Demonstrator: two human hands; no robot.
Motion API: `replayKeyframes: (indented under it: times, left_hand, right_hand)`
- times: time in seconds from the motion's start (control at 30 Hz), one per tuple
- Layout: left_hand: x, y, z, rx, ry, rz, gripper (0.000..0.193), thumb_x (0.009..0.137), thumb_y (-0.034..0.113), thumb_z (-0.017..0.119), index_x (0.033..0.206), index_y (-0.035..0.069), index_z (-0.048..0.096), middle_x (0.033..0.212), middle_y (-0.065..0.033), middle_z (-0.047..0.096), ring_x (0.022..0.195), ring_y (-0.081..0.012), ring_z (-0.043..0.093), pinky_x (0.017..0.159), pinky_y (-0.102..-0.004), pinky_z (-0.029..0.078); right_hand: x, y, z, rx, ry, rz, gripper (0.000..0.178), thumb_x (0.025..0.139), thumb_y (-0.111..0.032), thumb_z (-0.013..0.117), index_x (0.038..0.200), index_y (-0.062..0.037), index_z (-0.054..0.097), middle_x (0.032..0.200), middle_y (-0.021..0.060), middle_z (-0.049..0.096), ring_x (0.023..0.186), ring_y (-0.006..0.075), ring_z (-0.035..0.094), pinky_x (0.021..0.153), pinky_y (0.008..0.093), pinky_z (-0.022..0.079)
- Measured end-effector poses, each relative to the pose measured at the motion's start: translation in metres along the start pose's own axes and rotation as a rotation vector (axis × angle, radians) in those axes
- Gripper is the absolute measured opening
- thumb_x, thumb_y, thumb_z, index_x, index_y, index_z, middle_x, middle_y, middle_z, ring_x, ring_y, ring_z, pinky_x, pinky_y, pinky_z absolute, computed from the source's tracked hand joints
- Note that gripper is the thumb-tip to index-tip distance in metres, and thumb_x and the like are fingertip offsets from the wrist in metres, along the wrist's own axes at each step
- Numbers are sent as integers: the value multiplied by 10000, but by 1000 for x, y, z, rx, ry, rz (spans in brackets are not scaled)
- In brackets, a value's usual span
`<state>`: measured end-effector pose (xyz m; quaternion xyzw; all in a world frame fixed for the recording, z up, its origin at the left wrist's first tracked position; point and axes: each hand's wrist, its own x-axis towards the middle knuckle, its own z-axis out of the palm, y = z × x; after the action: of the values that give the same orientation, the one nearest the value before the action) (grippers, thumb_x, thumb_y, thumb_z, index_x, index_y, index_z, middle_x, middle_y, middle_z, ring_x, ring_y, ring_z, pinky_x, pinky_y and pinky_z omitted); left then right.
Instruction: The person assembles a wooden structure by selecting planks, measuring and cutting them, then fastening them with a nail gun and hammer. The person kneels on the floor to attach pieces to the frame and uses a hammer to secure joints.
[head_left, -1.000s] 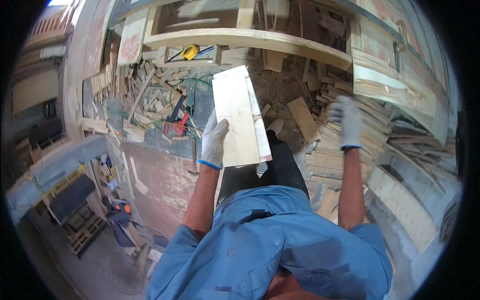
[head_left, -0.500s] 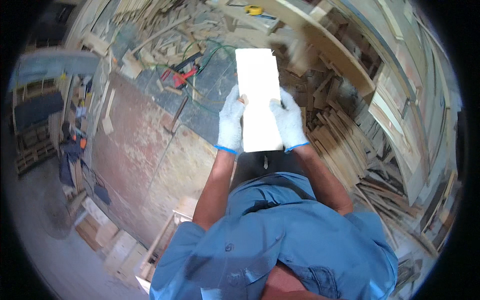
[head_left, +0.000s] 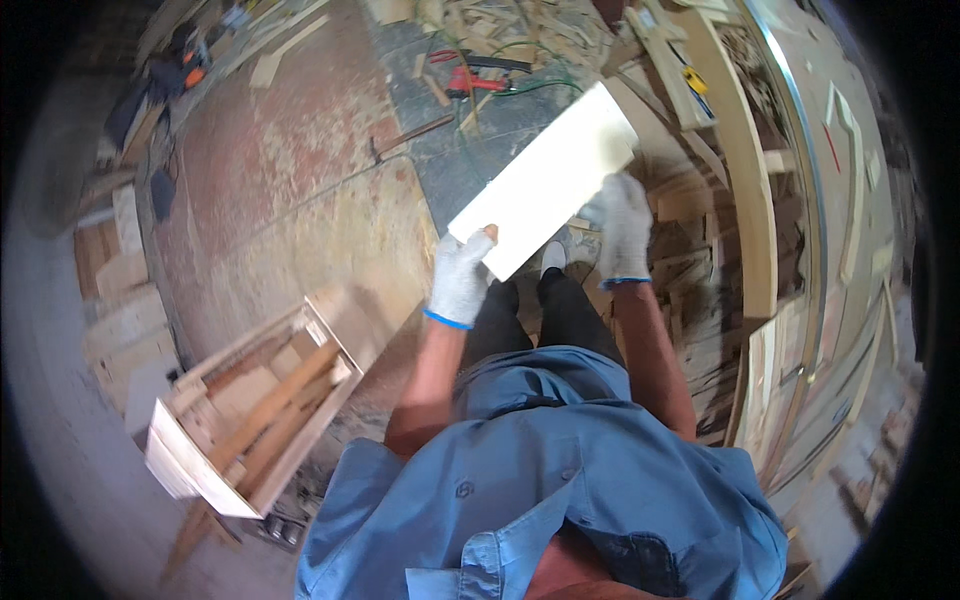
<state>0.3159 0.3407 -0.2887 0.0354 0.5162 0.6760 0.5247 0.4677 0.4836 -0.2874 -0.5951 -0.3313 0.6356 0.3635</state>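
Note:
A bright, pale flat board (head_left: 545, 180) slants from lower left to upper right in front of me, its surface overexposed. My left hand (head_left: 460, 272), in a white glove with a blue cuff, is closed around its lower left end, thumb lying on top. Close by the board's right edge is my right hand (head_left: 626, 225), gloved the same way. Its fingers are smeared by motion, and whether they touch the board cannot be made out.
A wooden box (head_left: 330, 345) with lengths of wood inside stands at lower left. A hammer (head_left: 410, 137) and a red tool (head_left: 470, 82) lie ahead on the floor. At right stands a long timber frame (head_left: 750, 200), with a yellow tape measure (head_left: 695, 80) near its far end.
The board has turned from upright to slanting toward the upper right. My right hand has come away from its near part toward the far end; my left still grips it. The view has swung right.

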Motion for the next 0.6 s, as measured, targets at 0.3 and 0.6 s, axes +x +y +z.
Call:
replayKeyframes:
  times: [0.3,0.6]
  left_hand:
    - [-28,0,-45,-131,144,104,502,877,207,679,1286,-43,532,1152,-131,647,1015,-235,657,888,-360,551]
    - [-50,-25,-28,11,614,363,324,948,226,607,1177,-4,599,1020,-72,639,919,-143,621,787,-290,506]
  right_hand:
    - [55,-8,-6,-355,-363,-390,405,969,-296,597,1249,-4,602,1048,55,628,899,141,572,806,285,474]
    - [23,9,6,-434,-380,-373,368,998,-262,517,1186,48,579,1041,84,606,929,146,560,820,304,460]
